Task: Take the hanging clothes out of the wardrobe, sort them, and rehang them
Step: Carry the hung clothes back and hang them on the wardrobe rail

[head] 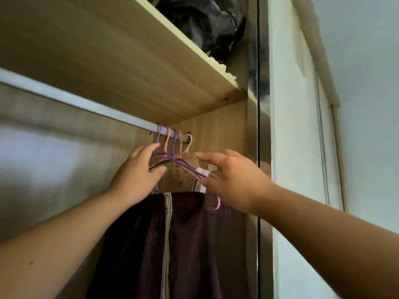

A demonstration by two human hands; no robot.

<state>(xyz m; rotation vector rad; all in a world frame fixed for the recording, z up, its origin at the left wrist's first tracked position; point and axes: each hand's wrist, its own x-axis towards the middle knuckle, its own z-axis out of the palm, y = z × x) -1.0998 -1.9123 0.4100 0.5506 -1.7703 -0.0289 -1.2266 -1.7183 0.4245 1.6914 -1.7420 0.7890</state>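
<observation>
Purple and pink hangers bunch at the right end of the rail, under the shelf. A dark striped garment hangs from them, a beige one behind. The left hand reaches the hanger necks, fingers straight and released. The right hand has its fingers spread either side of a hanger arm, not clenched.

A home bedroom — a wooden wardrobe with rail, hangers and clothes.
</observation>
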